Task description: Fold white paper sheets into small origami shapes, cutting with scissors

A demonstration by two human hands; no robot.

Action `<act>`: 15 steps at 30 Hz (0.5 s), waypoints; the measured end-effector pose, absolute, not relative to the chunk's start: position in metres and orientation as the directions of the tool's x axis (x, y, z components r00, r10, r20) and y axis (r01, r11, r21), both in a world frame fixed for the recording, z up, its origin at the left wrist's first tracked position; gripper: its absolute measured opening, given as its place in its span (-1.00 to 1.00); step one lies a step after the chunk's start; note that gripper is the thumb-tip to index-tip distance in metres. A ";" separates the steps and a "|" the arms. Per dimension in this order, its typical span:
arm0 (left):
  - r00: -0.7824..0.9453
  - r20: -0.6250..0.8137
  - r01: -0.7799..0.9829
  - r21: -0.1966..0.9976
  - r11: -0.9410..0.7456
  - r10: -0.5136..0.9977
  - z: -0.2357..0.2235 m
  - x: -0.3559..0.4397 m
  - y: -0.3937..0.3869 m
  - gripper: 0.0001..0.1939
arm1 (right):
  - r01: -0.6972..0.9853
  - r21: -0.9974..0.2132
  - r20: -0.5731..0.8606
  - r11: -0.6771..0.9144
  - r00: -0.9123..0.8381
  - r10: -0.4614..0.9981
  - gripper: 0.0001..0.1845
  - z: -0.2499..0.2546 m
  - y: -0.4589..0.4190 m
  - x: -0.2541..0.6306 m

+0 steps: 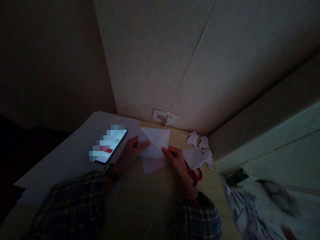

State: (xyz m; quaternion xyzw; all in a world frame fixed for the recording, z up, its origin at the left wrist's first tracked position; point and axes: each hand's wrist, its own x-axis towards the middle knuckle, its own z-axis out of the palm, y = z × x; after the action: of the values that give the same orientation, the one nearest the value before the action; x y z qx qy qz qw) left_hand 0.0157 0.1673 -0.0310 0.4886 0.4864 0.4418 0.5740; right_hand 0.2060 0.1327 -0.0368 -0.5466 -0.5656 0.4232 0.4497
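Between my two hands is a square sheet of white paper [157, 137], with diagonal crease lines meeting near its middle. My left hand [132, 148] grips its left edge, thumb on top and the other fingers behind. At the lower right corner my right hand [175, 155] pinches it the same way. Another piece of paper [151, 165] shows below the sheet, over the wooden table [140, 200]. Beside my right hand lie red-handled scissors [197, 176], their blades partly covered by a loose piece of white paper [194, 157].
Several folded paper shapes [203, 143] sit by the wall at the right. A lit phone [112, 146] rests on large white sheets [75, 160] at the left. A wall socket [165, 116] with a plug is behind. More folded papers [246, 210] are piled beyond the table's right edge.
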 end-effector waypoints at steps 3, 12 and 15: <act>0.166 -0.183 -0.019 0.982 0.188 0.969 -0.029 0.016 0.167 -0.59 | 0.235 -0.968 0.095 0.089 0.014 0.995 -0.67 -0.039 0.133 0.205; 0.169 -0.180 0.056 0.983 0.173 0.969 -0.032 0.016 0.168 -0.55 | 0.116 -0.973 0.219 0.201 0.172 0.961 -0.48 -0.050 0.138 0.210; 0.168 -0.170 0.057 0.985 0.163 0.971 -0.033 0.016 0.169 -0.56 | 0.133 -0.967 0.239 0.219 0.161 0.958 -0.47 -0.050 0.137 0.210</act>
State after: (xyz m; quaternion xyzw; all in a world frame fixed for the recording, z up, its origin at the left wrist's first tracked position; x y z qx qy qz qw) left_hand 0.0160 0.1690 -0.0333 0.5081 0.5057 0.4005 0.5707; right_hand 0.2100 0.1369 -0.0498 -0.5085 -0.5360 0.3633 0.5675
